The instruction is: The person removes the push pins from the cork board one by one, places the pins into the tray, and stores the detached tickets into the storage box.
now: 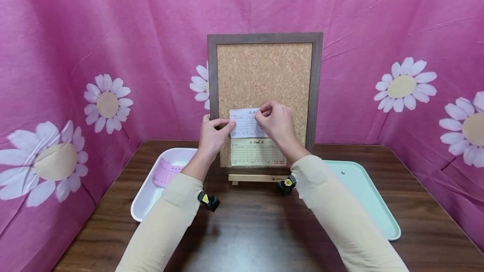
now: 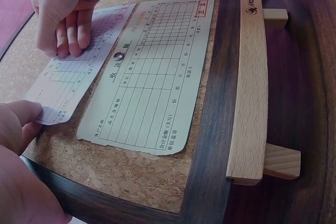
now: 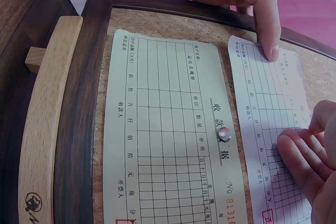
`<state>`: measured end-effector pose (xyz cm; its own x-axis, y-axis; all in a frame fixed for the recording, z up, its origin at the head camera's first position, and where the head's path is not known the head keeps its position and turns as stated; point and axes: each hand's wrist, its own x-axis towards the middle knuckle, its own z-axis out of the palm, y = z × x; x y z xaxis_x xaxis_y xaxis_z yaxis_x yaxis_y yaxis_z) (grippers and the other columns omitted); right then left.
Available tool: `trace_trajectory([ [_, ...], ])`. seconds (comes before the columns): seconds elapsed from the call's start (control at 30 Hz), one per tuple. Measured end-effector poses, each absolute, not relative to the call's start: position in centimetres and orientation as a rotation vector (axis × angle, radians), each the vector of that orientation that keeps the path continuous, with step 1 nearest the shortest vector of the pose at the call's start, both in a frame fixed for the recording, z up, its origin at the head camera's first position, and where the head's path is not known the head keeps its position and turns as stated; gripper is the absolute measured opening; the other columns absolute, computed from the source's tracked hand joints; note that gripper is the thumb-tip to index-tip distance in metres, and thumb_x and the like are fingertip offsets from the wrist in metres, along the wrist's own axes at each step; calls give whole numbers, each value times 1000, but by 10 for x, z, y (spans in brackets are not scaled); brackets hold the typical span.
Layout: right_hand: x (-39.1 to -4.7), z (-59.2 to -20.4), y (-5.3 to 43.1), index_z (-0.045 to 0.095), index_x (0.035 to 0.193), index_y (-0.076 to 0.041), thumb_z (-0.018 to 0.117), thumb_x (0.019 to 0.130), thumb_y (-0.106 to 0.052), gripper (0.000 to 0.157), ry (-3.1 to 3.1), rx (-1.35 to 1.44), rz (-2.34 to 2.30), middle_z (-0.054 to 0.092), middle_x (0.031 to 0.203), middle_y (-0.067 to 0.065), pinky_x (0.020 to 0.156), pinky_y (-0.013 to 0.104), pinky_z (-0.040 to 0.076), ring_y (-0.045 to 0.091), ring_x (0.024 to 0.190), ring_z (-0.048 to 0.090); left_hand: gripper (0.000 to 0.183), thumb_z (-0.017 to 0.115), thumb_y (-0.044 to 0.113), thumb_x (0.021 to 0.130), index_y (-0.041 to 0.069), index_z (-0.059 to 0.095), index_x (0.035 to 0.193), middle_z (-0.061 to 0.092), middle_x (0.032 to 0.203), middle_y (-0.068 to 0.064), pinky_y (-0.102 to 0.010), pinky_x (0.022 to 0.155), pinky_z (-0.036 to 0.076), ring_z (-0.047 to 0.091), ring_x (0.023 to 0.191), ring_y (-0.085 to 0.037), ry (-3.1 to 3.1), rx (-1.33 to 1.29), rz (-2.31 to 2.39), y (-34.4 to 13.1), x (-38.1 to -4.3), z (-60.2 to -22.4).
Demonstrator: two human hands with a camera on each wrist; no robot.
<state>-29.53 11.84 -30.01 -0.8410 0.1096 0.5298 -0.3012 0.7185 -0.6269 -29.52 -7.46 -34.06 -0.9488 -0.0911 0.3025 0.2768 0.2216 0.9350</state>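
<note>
A framed corkboard (image 1: pixel 264 74) stands upright on a small wooden easel (image 2: pixel 249 98). A white receipt slip (image 1: pixel 243 127) lies against the cork, just above a pale yellow one (image 1: pixel 259 154). A silver push pin (image 3: pixel 224 134) sits through the yellow slip's heading. My left hand (image 1: pixel 215 135) is at the board's left edge, its straight thumb (image 3: pixel 270 45) pressing the white slip's left end. At that slip's heading, my right hand (image 1: pixel 277 123) has thumb and index fingertips pinched together, the other fingers (image 2: pixel 79 32) curled. What lies between those fingertips is hidden.
Left of the board, a white tray (image 1: pixel 141 200) holds a pink slip (image 1: pixel 166 173). To the right is a mint-green tray (image 1: pixel 372 205) with a small dark metallic piece (image 1: pixel 343 173) in it. A pink floral curtain (image 1: pixel 151 32) hangs behind the wooden table (image 1: pixel 242 238).
</note>
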Motion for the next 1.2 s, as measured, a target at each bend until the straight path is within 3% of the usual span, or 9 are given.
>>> trace_trajectory([
  [0.23, -293, -300, 118, 78, 100, -1, 69, 90, -13, 18, -2375, 122, 1056, 82, 93, 15, 81, 42, 64, 29, 84, 77, 27, 81, 16, 94, -6, 82, 110, 48, 148, -19, -47, 120, 39, 48, 134, -34, -2190, -185, -1785, -74, -295, -341],
  [0.4, -293, -301, 118, 78, 101, 0, 68, 90, -11, 18, -2353, 125, 1105, 81, 92, 15, 78, 41, 64, 28, 79, 77, 26, 81, 16, 95, -6, 82, 109, 48, 149, -20, -47, 122, 38, 47, 136, -34, -2189, -183, -1791, -75, -295, -341],
  [0.63, -293, -304, 120, 77, 100, 3, 67, 92, -7, 16, -2290, 150, 1229, 79, 89, 17, 60, 19, 57, 26, 70, 76, 27, 81, 17, 95, -4, 82, 111, 42, 159, -20, -48, 130, 31, 42, 148, -38, -2212, -175, -1799, -75, -295, -340],
  [0.77, -292, -306, 123, 77, 100, 4, 69, 93, -8, 15, -2260, 189, 1268, 79, 89, 19, 60, 13, 54, 24, 70, 77, 27, 81, 18, 96, -4, 82, 112, 37, 166, -20, -47, 133, 26, 35, 156, -39, -2224, -155, -1810, -75, -294, -339],
  [1.2, -290, -315, 139, 76, 106, 3, 70, 98, -9, 16, -2217, 234, 1485, 78, 94, 20, 68, 16, 60, 6, 71, 72, 26, 80, 16, 96, -5, 82, 110, 45, 153, -21, -48, 125, 36, 46, 139, -36, -2213, -181, -1801, -76, -295, -339],
])
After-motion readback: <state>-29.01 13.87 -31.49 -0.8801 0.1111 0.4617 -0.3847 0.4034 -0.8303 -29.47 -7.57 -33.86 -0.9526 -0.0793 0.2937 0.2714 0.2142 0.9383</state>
